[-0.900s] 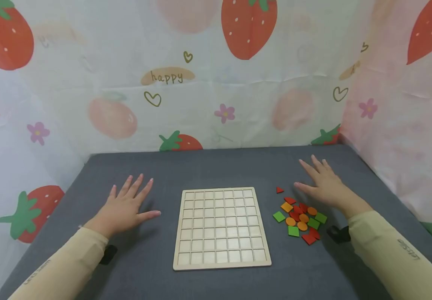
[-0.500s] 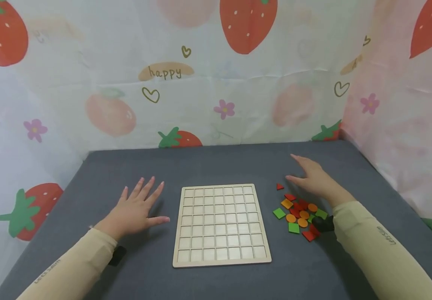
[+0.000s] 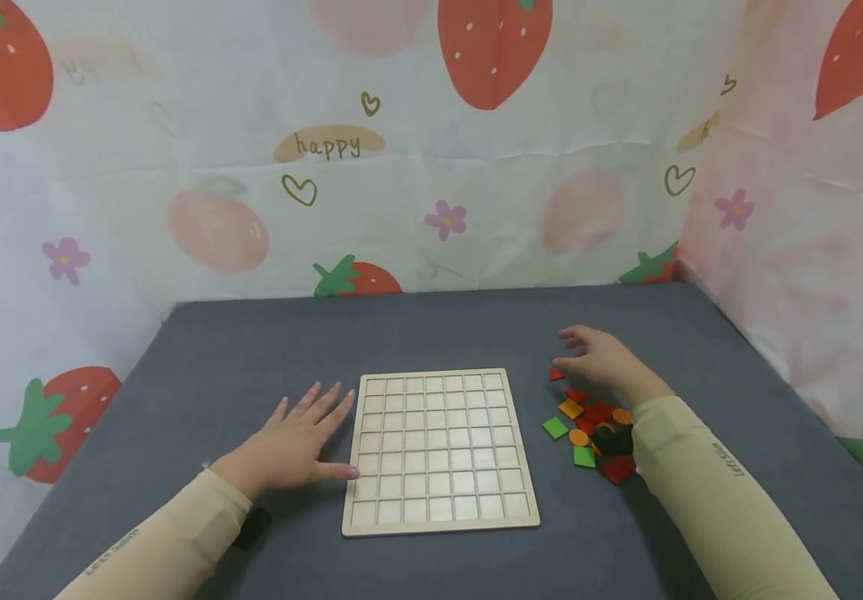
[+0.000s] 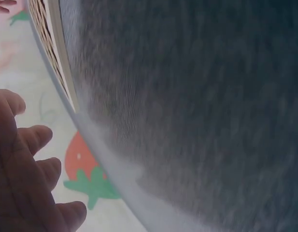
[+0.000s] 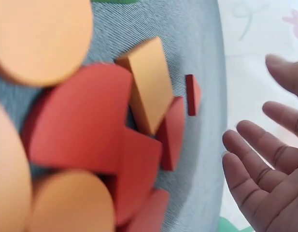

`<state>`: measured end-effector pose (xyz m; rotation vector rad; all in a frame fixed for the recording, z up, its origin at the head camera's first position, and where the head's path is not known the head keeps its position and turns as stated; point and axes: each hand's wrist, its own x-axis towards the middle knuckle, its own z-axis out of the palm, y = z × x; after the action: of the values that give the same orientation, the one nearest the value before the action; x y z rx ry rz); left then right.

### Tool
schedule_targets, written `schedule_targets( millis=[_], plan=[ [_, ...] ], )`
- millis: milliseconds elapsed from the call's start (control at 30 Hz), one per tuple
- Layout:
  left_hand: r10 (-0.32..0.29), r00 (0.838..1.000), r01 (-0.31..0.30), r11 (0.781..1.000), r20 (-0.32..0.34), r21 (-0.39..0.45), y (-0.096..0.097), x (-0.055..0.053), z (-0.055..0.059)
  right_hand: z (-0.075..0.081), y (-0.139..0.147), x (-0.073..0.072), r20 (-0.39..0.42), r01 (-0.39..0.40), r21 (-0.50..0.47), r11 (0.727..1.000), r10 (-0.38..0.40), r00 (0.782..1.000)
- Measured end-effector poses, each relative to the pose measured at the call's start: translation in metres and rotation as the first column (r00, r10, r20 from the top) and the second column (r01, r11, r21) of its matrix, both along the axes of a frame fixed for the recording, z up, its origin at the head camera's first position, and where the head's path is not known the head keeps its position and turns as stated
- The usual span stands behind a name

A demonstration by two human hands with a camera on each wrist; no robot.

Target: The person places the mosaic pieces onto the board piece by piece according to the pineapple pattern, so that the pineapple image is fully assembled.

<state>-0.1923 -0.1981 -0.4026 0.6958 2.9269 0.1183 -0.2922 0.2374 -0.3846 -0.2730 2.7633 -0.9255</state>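
A pale wooden board [image 3: 441, 527] with a grid of square recesses lies on the grey cloth. My left hand [image 3: 285, 450] is spread at its left edge, the thumb tip overlapping the rim in the head view. My right hand [image 3: 606, 363], fingers slightly bent and holding nothing, hovers over the far side of a pile of small flat pieces. Nearest its fingertips is a red triangle [image 3: 556, 375]. The pile has an orange square [image 3: 570, 408], green squares [image 3: 555, 428], orange discs [image 3: 577, 437] and red pieces, one a quarter circle [image 5: 86, 121]. My right wrist partly hides the pile.
The grey cloth-covered table [image 3: 431, 329] is bounded at the back and sides by fabric walls [image 3: 401, 100] printed with strawberries. A dark wrist camera [image 3: 614, 440] hangs below my right wrist, over the pieces.
My left hand has moved right to the board's edge. My right hand has moved left and lower toward the red triangle, and its spread fingers have bent.
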Motion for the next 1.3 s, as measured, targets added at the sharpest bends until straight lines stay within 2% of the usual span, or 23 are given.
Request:
schedule_targets(
  millis=[300, 533, 800, 1300],
  plan=[
    [-0.085, 0.991, 0.083, 0.996, 0.106, 0.026, 0.012, 0.005, -0.005, -0.013, -0.008, -0.012, 0.071, 0.109, 0.036, 0.993, -0.111, 0.991],
    [-0.126, 0.979, 0.134, 0.990, 0.162, -0.037, 0.019, 0.008, -0.006, -0.013, -0.015, -0.013, 0.107, 0.176, 0.085, 0.981, -0.184, 0.977],
    [-0.119, 0.975, 0.129, 0.991, 0.187, -0.044, 0.024, 0.009, -0.001, -0.017, -0.019, -0.014, 0.087, 0.174, 0.148, 0.974, -0.188, 0.978],
    [-0.100, 0.973, 0.111, 0.993, 0.207, -0.043, 0.026, 0.012, 0.001, -0.021, -0.016, -0.016, 0.083, 0.170, 0.124, 0.978, -0.181, 0.980]
  ],
)
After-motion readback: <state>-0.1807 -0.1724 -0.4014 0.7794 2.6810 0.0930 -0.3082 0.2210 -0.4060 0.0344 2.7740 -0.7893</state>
